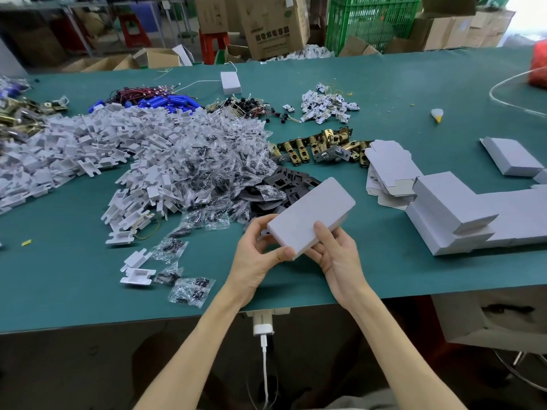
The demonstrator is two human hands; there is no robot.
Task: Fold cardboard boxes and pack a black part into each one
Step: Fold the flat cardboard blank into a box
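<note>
A closed white cardboard box [310, 216] is held tilted above the green table [384, 99], near its front edge. My left hand [257, 253] grips the box's near left end, thumb on the front corner. My right hand [334, 253] holds it from below, with the thumb laid on the top face. Behind the box lies a heap of flat black parts [281, 184]. A stack of flat unfolded box blanks [387, 167] sits to the right. Finished white boxes [461, 214] are lined up further right.
Left of the hands spread piles of white plastic pieces [88, 149] and small clear bags of screws [213, 155]. Brass latch bolts [322, 146], wires and blue cells [165, 102] lie farther back. A white charger [262, 324] hangs under the table edge.
</note>
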